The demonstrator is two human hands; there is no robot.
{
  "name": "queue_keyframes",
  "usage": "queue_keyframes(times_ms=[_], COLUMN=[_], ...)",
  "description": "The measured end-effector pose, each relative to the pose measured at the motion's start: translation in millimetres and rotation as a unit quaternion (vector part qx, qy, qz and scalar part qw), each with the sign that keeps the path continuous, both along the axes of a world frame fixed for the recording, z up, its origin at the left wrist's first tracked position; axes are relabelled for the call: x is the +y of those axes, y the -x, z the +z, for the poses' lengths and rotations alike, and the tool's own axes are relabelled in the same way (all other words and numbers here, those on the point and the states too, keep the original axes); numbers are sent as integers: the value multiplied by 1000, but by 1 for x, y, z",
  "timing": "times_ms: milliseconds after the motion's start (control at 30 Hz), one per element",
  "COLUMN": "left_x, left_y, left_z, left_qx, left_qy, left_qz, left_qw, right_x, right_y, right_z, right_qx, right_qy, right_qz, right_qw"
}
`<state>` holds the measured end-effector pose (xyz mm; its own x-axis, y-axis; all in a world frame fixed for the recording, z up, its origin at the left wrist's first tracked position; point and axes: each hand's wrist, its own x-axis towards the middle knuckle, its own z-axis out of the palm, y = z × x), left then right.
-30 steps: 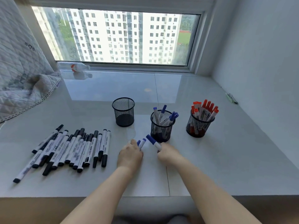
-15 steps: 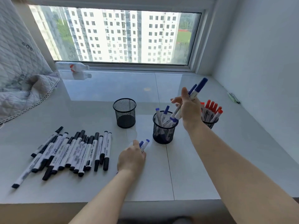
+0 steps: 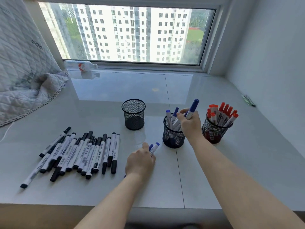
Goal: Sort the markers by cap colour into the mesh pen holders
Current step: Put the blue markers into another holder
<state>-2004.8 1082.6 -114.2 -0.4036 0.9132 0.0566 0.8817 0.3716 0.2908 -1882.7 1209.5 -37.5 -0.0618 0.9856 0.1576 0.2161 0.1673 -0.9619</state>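
Observation:
Three black mesh holders stand in a row. The left holder (image 3: 133, 114) holds nothing. The middle holder (image 3: 172, 135) contains blue-capped markers, and the right holder (image 3: 214, 131) is full of red-capped markers. My right hand (image 3: 189, 123) is over the middle holder's rim, shut on a blue-capped marker (image 3: 193, 106) that points up and away, its lower end in the holder. My left hand (image 3: 140, 161) rests on the table, its fingers on two blue-capped markers (image 3: 154, 147) lying in front of the middle holder. Several black-capped markers (image 3: 79, 152) lie in a heap at the left.
A quilted blanket (image 3: 23, 76) covers the far left of the white table (image 3: 231, 171). A plastic bottle (image 3: 80, 65) lies along the window sill. Green pens (image 3: 248, 100) lie by the right wall. The table's front edge runs just below my forearms.
My right hand picked a blue-capped marker off the table, lifted it high, and has now lowered it into the middle holder. My left hand stayed on the two blue markers.

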Motion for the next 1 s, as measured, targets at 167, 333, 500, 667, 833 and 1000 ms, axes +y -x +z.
queue_keyframes(times_ms=[167,333,500,667,833,1000], left_x=[0,2,11,44,75,97], left_y=[2,6,9,4,-9,-32], left_z=[5,8,35,95,132,130], left_qx=[-15,-74,-152,-448,-648,-681], left_qy=[21,18,-121,-283,-306,-343], left_qz=[-6,22,25,-9,-43,3], left_qw=[1000,997,981,848,696,647], right_x=[4,4,3,1,0,-5], right_y=[-2,-2,-6,-10,-11,-11], right_z=[-2,8,6,-2,-7,-9], right_qx=[-13,-33,-121,-64,-69,-91], right_qy=[-1,-8,-53,-16,-6,-32], right_qz=[-33,-40,-17,-9,-7,-22], right_qw=[999,999,991,998,998,995])
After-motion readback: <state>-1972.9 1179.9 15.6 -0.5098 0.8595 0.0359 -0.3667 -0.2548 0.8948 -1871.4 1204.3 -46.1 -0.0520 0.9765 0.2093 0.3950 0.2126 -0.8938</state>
